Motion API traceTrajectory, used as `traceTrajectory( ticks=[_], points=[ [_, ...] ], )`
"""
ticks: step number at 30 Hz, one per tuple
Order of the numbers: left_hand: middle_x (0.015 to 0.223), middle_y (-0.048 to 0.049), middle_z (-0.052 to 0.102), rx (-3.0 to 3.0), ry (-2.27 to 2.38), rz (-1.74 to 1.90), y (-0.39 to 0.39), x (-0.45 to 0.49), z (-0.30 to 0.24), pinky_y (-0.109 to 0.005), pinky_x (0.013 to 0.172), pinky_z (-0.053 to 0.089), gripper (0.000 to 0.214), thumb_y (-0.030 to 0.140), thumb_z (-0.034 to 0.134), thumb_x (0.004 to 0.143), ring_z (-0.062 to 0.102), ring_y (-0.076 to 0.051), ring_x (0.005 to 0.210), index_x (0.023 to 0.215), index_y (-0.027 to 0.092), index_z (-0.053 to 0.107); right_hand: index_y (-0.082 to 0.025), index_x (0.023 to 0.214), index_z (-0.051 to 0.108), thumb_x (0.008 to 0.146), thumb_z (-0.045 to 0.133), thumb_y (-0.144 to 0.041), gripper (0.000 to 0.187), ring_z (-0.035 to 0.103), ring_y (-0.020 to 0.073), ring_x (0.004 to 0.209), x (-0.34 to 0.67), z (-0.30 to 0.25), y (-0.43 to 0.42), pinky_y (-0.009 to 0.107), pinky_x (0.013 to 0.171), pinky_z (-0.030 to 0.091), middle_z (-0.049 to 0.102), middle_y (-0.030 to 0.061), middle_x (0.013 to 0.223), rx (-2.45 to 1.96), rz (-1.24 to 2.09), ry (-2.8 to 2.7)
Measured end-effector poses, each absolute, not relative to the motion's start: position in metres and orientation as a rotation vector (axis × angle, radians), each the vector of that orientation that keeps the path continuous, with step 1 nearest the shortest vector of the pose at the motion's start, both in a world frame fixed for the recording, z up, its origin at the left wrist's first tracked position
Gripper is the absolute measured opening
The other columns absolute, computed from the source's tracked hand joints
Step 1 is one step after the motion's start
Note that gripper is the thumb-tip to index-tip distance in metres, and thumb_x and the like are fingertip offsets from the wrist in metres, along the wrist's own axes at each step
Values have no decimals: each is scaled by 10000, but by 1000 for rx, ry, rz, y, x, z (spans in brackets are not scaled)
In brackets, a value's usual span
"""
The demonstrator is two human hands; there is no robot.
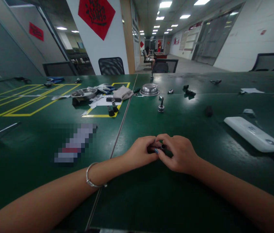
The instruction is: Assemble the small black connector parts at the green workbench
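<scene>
Together, left hand [143,150] and right hand [181,153] curled inward, right pinching small dark part [163,147], left's grip unclear.

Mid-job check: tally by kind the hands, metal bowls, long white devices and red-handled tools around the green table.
Hands: 2, left hand and right hand
Metal bowls: 2, left bowl and centre bowl
Long white device: 1
Red-handled tool: 1
Total: 6
The dark part at the fingers is mostly hidden, so uncounted.
</scene>
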State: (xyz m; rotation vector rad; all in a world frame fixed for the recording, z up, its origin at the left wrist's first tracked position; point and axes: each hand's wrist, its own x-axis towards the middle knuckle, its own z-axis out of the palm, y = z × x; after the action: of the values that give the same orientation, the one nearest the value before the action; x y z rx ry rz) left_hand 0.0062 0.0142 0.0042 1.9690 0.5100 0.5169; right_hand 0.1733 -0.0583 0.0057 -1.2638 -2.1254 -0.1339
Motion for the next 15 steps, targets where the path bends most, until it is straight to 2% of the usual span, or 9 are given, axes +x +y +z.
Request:
traceTrajectory(
  ticks=[6,11,15],
  points=[
    [866,-25,638,2009,500,528,14,6,5,-271,690,483,181,120,620,733,603,-161,782,914,131,628,-172,1004,554,852,416,-194,207,557,172,680,174,7,-56,295,638,335,654,38,841,-1141,-104,-2206],
    [813,-10,626,2047,521,524,14,7,7,-260,643,455,131,162,628,757,565,-146,716,887,142,630,-167,982,574,910,415,-237,189,523,166,588,175,2,-55,292,589,311,644,32,753,-1239,-112,-2165],
    [858,-22,643,2037,523,503,15,6,4,-287,704,479,164,106,611,741,594,-165,783,899,146,627,-179,963,574,894,453,-303,187,510,162,563,174,4,-57,282,570,297,611,5,681,-1263,-112,-2160]
  ],
)
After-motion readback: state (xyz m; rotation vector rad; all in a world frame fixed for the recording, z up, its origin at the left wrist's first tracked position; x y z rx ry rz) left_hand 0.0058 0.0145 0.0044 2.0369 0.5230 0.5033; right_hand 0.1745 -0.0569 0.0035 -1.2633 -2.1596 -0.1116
